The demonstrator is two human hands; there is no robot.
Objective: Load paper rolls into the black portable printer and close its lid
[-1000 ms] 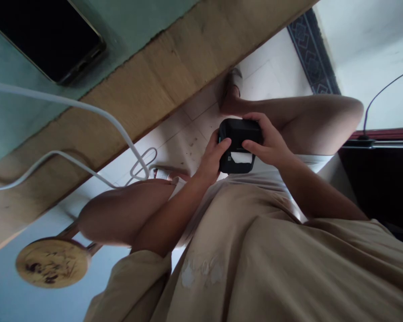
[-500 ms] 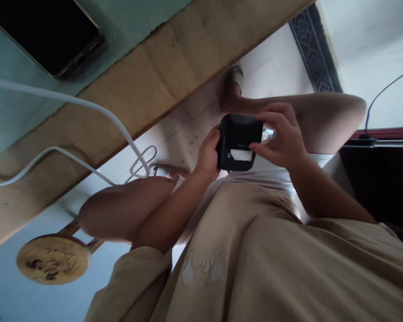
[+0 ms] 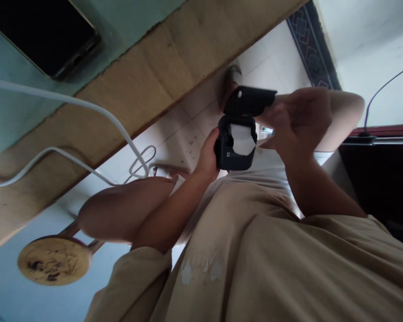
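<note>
Black device clamped in left hand, right hand too blurred to tell its grip near raised lid; tilting could spill white paper.

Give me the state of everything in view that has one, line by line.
Black device: held in the left hand, open.
Lid: raised, open.
White paper-like piece: inside the device, exposed.
Right hand: beside the lid, blurred; contact unclear.
Phone: lying on the table, visible face dark.
White cable: slack, looped, crossing the table's edge.
</note>
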